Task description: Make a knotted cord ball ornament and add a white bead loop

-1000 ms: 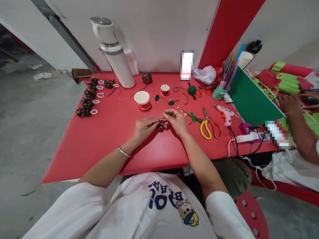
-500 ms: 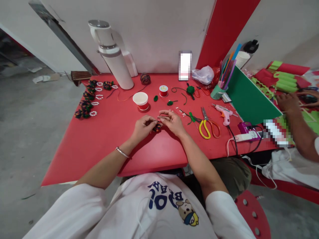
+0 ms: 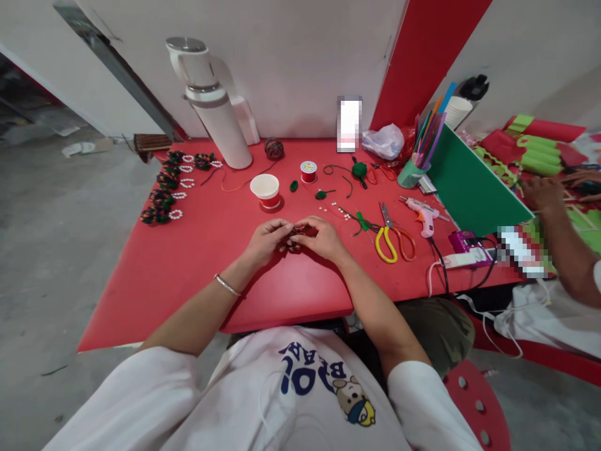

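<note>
My left hand (image 3: 267, 239) and my right hand (image 3: 320, 237) meet over the middle of the red table (image 3: 188, 263). Both pinch a small dark multicoloured yarn piece (image 3: 295, 246), with a thin red cord at its top. Their fingers are curled tight around it, so most of the piece is hidden. A silver bangle sits on my left wrist. Loose white beads (image 3: 339, 210) lie just right of my right hand.
A red-and-white paper cup (image 3: 265, 189), a red thread spool (image 3: 308, 170), yellow and orange scissors (image 3: 392, 235), a pink glue gun (image 3: 424, 214) and a white thermos (image 3: 211, 106) stand around. Finished yarn pieces with bead rings (image 3: 164, 188) line the far left. Another person's arm (image 3: 561, 241) works at right.
My hands have drawn closer together and slightly toward me, closing more tightly over the yarn piece. The other person's hand at right shifted a little.
</note>
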`<state>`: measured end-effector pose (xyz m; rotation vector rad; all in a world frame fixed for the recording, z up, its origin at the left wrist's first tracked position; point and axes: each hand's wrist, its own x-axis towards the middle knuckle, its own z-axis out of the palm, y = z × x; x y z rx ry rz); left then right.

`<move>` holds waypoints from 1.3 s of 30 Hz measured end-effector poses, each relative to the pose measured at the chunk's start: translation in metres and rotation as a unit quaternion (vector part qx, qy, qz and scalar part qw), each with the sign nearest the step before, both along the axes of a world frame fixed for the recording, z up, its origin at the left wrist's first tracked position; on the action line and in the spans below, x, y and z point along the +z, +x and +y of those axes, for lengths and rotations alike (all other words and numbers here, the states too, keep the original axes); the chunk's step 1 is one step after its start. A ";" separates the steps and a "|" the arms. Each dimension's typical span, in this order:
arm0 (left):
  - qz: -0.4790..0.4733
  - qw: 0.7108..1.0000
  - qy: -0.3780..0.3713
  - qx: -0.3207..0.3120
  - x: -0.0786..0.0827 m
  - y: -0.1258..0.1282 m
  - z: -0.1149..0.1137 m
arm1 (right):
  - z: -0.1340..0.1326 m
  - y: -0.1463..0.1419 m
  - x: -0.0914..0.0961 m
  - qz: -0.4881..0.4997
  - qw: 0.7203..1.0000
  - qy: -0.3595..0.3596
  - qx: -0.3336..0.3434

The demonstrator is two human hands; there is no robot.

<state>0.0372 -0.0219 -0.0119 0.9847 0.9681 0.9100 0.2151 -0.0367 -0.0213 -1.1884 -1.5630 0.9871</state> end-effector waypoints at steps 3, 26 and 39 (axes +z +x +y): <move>0.029 0.999 0.025 -0.014 0.000 0.000 -0.001 | 0.001 0.001 -0.001 -0.036 0.999 0.007 -0.018; 0.150 0.968 0.195 0.054 0.011 -0.002 -0.005 | 0.001 0.002 -0.008 0.054 0.995 -0.081 0.033; 0.003 0.999 -0.031 -0.009 0.009 -0.007 0.004 | -0.006 0.002 0.007 -0.078 0.993 0.087 0.000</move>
